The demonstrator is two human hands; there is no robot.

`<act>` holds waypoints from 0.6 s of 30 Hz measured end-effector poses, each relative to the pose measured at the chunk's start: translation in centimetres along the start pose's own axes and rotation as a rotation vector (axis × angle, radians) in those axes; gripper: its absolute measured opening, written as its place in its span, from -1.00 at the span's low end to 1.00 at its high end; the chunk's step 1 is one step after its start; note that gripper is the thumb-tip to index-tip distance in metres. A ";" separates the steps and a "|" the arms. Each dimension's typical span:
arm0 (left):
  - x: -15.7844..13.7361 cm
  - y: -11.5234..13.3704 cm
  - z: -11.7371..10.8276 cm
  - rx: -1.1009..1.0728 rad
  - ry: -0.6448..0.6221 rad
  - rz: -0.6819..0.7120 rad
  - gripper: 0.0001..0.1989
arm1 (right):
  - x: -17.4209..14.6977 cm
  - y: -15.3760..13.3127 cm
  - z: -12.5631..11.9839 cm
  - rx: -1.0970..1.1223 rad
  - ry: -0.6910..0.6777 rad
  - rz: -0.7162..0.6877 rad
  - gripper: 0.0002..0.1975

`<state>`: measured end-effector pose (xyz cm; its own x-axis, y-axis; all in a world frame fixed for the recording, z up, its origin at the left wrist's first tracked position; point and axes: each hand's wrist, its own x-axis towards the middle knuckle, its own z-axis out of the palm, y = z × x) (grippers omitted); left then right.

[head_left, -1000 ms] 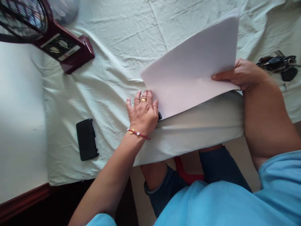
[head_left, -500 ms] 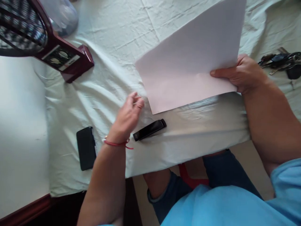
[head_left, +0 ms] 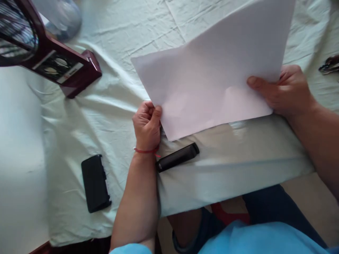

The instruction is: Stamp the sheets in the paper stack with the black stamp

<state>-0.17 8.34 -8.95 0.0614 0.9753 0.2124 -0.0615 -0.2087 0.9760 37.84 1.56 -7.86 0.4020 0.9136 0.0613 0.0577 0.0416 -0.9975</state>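
Blank white paper [head_left: 209, 81], perhaps more than one sheet, is held up over the cloth, its upper right part running out of the top of the view. My right hand [head_left: 288, 91] grips its right side, thumb on top and fingers hidden beneath. At the left edge my left hand [head_left: 148, 123] pinches the paper between thumb and curled fingers; a red string bracelet is round that wrist. Just below the paper's lower left corner lies a black stapler [head_left: 178, 157], close to my left wrist and untouched by the fingers.
A black phone [head_left: 95, 183] lies on the pale tablecloth [head_left: 119, 169] at left. A dark red electric racket [head_left: 69, 67] stands at upper left beside a clear plastic container [head_left: 66, 19]. Keys [head_left: 329, 65] are at the right edge. The table's front edge runs above my lap.
My left hand has moved up to the paper's left edge and closed on it. The paper's left side has swung further left. My right hand keeps its grip, and the view has shifted slightly.
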 end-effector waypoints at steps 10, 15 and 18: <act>-0.8 0.4 0.4 -0.018 -0.089 0.059 -0.61 | 0.7 -0.5 -0.1 0.023 0.168 -0.074 -0.72; -0.8 0.3 0.2 -0.006 -0.160 0.064 -0.58 | 0.7 -0.6 0.3 0.107 0.143 -0.101 -0.67; -0.6 0.1 0.2 0.046 -0.134 0.086 -0.57 | 1.1 -0.3 0.2 0.111 0.114 -0.100 -0.65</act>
<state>-0.04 7.73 -8.92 0.1906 0.9358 0.2967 -0.0263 -0.2973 0.9544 38.09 2.60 -7.46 0.5009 0.8511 0.1575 0.0039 0.1797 -0.9837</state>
